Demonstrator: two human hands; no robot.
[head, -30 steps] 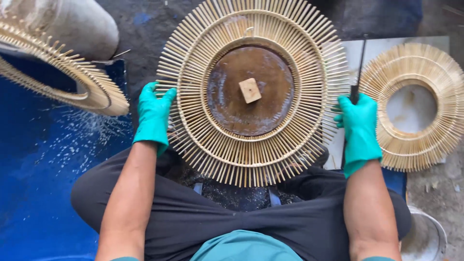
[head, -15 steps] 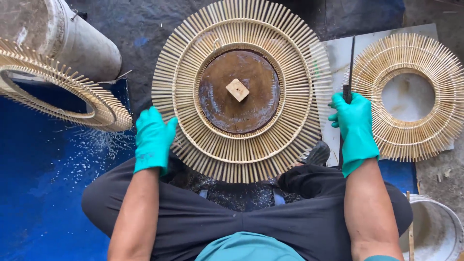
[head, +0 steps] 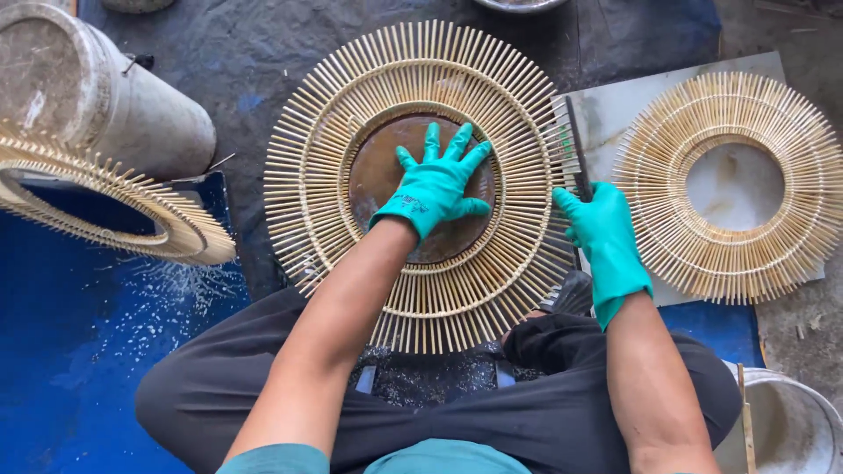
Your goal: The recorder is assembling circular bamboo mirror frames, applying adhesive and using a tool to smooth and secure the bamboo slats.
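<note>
A round frame of bamboo sticks [head: 421,79] lies in front of me, with a rusty brown disc [head: 373,171] in its middle. My left hand [head: 435,184], in a teal glove, lies flat with spread fingers on the disc and covers the small wooden block seen earlier. My right hand [head: 606,237], also gloved, grips a dark comb-like tool [head: 572,140] whose teeth touch the frame's right edge. My dark trousers [head: 527,412] fill the bottom of the view.
A second stick ring [head: 729,189] rests on a pale board [head: 606,105] at right. A third ring [head: 105,202] leans over a blue sheet [head: 79,351] at left, beside a grey cylinder [head: 97,88]. A metal bucket [head: 790,421] stands at bottom right.
My left hand has moved from the frame's left edge onto the centre disc, covering the block. My right hand has shifted left with the tool to the frame's right edge.
</note>
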